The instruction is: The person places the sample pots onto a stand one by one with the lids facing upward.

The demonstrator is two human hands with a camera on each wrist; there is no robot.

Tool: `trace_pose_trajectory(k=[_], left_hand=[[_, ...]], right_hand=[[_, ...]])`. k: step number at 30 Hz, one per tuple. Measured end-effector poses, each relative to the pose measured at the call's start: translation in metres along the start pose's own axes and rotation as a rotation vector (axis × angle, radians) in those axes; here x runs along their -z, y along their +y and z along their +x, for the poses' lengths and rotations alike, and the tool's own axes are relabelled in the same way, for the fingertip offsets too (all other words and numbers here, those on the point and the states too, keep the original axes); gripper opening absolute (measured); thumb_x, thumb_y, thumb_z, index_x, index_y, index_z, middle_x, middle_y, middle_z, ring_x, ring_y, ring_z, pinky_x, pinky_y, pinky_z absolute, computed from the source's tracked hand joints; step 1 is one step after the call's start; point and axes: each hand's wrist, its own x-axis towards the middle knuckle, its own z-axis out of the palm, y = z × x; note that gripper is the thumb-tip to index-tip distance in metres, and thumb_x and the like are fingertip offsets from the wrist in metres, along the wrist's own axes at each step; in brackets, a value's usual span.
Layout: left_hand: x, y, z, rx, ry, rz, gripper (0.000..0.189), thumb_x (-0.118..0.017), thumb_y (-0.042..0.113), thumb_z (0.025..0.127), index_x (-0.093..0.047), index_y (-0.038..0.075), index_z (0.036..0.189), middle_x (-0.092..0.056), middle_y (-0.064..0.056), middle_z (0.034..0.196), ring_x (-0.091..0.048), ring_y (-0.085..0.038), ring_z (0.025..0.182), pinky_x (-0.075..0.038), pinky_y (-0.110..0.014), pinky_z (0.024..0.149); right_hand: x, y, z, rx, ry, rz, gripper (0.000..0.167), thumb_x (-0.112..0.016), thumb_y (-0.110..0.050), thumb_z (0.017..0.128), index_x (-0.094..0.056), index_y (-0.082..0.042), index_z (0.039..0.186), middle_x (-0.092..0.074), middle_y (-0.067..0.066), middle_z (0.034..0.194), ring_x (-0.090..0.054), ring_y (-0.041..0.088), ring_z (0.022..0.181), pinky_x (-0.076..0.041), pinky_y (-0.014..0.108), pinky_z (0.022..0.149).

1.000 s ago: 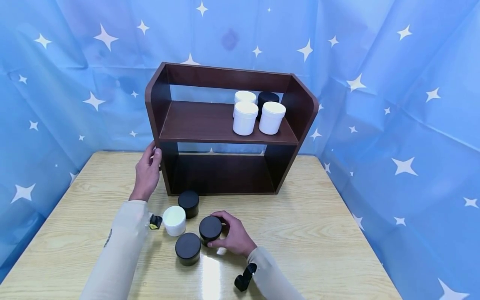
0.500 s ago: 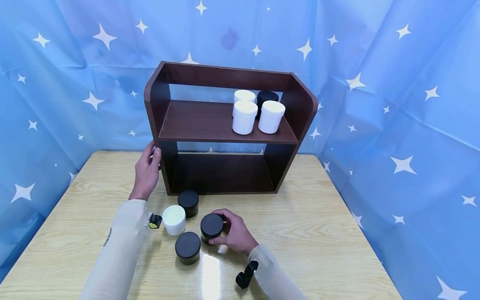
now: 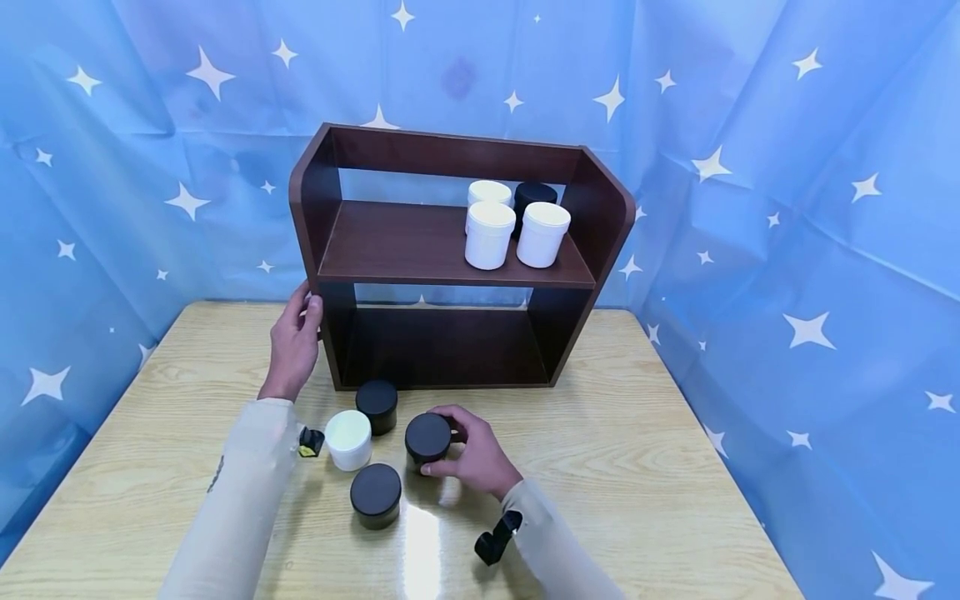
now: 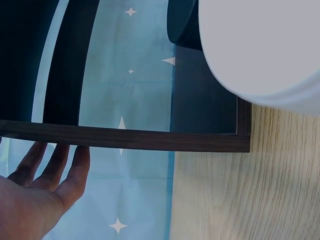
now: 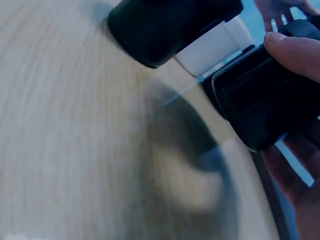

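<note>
My right hand [image 3: 480, 458] grips a black lidded jar [image 3: 427, 440] between thumb and fingers. The right wrist view shows this jar [image 5: 265, 97] raised over the tabletop, its shadow on the wood below. My left hand [image 3: 294, 346] is at the left side panel of a dark brown two-tier shelf; in the left wrist view the fingertips of that hand [image 4: 35, 205] touch the panel's outer face [image 4: 125, 136], fingers extended. Nearby on the table stand a white jar [image 3: 348, 442], a black jar [image 3: 377, 498] and another black jar [image 3: 377, 408] by the shelf's front edge.
On the right of the shelf's upper board [image 3: 397, 237] stand several white jars [image 3: 490, 242] and one black jar [image 3: 531, 197]. The lower board [image 3: 450, 350] is bare. Blue star-patterned cloth [image 3: 750, 250] hangs behind and beside the wooden table [image 3: 637, 467].
My right hand has lifted the black jar slightly and carried it away and to the right, apart from the front black jar. The left hand stays at the shelf's side.
</note>
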Motion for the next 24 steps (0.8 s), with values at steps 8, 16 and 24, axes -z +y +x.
trace_pose_trajectory(k=[8, 16, 24], left_hand=[[0.0, -0.001, 0.0, -0.001, 0.005, 0.001, 0.06, -0.03, 0.059, 0.105, -0.022, 0.036, 0.16, -0.033, -0.012, 0.164, -0.04, -0.04, 0.144, -0.038, -0.064, 0.115], [0.0, -0.001, 0.0, 0.0, 0.008, 0.002, 0.061, -0.031, 0.058, 0.105, -0.022, 0.035, 0.16, -0.033, -0.012, 0.163, -0.04, -0.04, 0.144, -0.039, -0.064, 0.115], [0.0, -0.001, 0.0, -0.001, 0.013, 0.0, 0.059, -0.031, 0.058, 0.105, -0.023, 0.037, 0.16, -0.034, -0.012, 0.163, -0.04, -0.039, 0.143, -0.039, -0.063, 0.115]], right_hand=[[0.011, -0.017, 0.008, 0.007, 0.015, -0.009, 0.073, -0.093, -0.016, 0.07, -0.059, -0.022, 0.135, -0.067, 0.002, 0.127, -0.068, 0.021, 0.107, -0.055, 0.041, 0.098], [0.025, -0.033, 0.015, 0.04, 0.023, 0.0, 0.071, -0.092, -0.015, 0.07, -0.059, -0.024, 0.132, -0.067, 0.0, 0.127, -0.067, 0.02, 0.112, -0.054, 0.039, 0.1], [0.036, -0.05, 0.023, 0.057, 0.045, 0.036, 0.067, -0.091, -0.016, 0.073, -0.06, -0.027, 0.131, -0.068, -0.001, 0.126, -0.065, 0.017, 0.113, -0.053, 0.042, 0.101]])
